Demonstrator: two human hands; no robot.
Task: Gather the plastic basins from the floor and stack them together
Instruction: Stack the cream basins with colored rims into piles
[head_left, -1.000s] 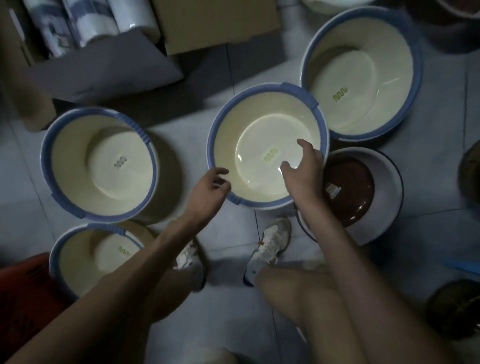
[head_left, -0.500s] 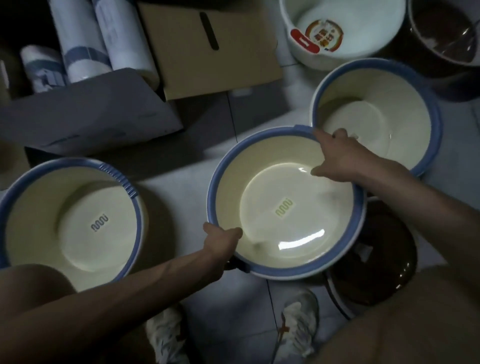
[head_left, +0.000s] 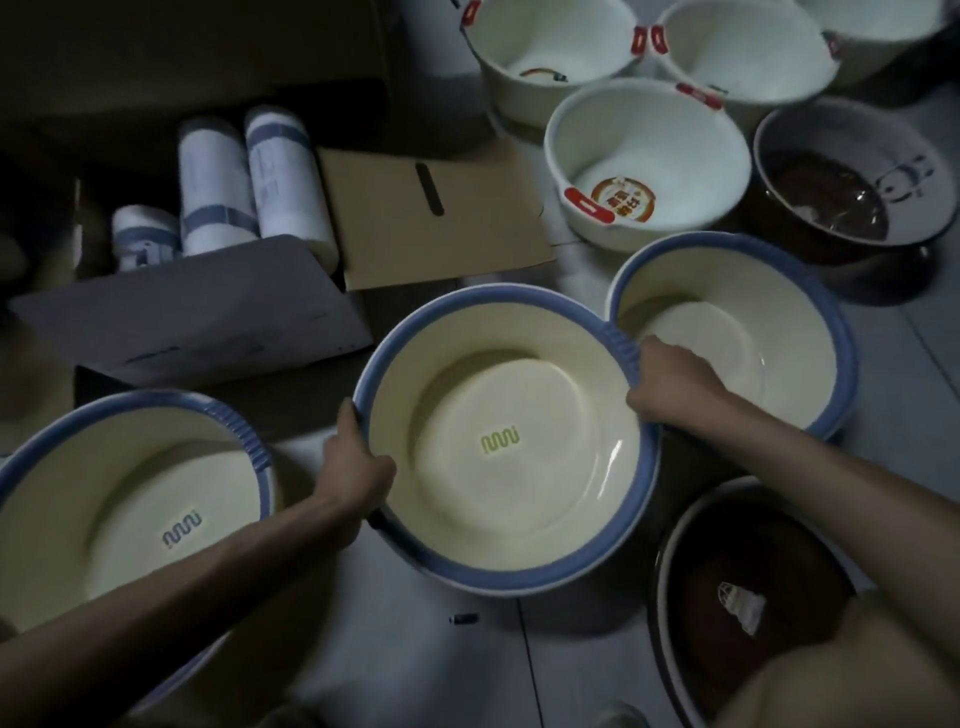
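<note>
A cream plastic basin with a blue rim (head_left: 519, 581) is held in the middle of the view, above the floor. My left hand (head_left: 353, 470) grips its left rim. My right hand (head_left: 670, 387) grips the ribbed blue handle on its right rim. A second cream and blue basin (head_left: 810, 312) sits on the floor just behind and right of it, its rim touching the held one. A third like basin (head_left: 78, 441) sits at the left.
Three white basins with red handles (head_left: 649, 130) stand at the back right. A dark brown basin with a panda print (head_left: 852, 171) sits far right, another brown one (head_left: 727, 597) at lower right. Cardboard boxes (head_left: 431, 208) with paper rolls (head_left: 275, 171) fill the back left.
Both hands closed on the middle basin's rim and lifted it off the floor, toward the right-hand basin. The view has tilted up, showing the white basins at the back.
</note>
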